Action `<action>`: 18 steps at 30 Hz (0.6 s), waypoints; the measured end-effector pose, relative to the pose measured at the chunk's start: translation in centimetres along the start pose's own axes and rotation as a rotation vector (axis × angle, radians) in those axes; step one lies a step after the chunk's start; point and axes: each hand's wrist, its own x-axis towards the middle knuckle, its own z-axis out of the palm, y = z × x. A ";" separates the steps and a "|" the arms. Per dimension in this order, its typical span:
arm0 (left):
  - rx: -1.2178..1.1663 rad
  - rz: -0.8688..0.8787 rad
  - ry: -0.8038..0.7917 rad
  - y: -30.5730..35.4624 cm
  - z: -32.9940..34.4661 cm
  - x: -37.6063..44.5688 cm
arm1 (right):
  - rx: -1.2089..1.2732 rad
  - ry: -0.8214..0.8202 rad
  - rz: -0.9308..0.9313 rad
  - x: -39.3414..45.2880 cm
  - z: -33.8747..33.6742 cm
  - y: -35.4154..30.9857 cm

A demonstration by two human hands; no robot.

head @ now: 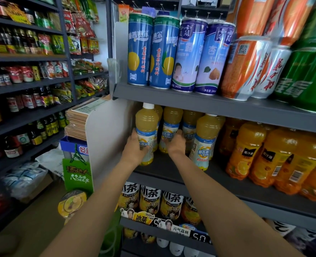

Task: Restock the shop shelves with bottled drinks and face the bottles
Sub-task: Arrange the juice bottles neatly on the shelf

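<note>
On the middle shelf point(164, 169) stands a row of yellow juice bottles with blue-and-white labels. My left hand point(135, 145) grips the leftmost bottle point(147, 125), which has a white cap, around its label at the shelf's front edge. My right hand point(175, 143) grips the second bottle point(171, 125), set a little deeper on the shelf. A third yellow bottle point(204, 140) stands free at the front, just right of my right hand. More of the same bottles stand behind them.
Orange juice bottles point(255, 153) fill the shelf's right side. Tall drink cans point(172, 52) line the shelf above; iced-tea bottles point(149, 199) stand below. A white side panel point(107, 138) closes the shelf's left end. Sauce bottles and snack packets fill the left-hand shelves point(23, 86).
</note>
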 end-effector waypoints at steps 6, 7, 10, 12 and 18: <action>0.187 0.028 0.271 -0.7 2.0 -2.2 | 0.040 0.086 -0.093 -2.7 0.1 1.0; 0.193 0.034 0.263 -0.7 2.0 -1.9 | 0.030 0.077 -0.100 -2.9 0.0 1.3; 0.183 0.030 0.240 -0.9 1.8 -1.1 | -0.010 0.044 -0.088 -2.8 -0.3 1.8; 0.183 0.024 0.244 -1.0 1.8 -0.7 | -0.028 0.026 -0.079 -2.5 -0.5 1.9; 0.127 0.036 0.128 -1.0 0.7 0.1 | -0.052 0.036 -0.081 -1.9 -0.8 2.1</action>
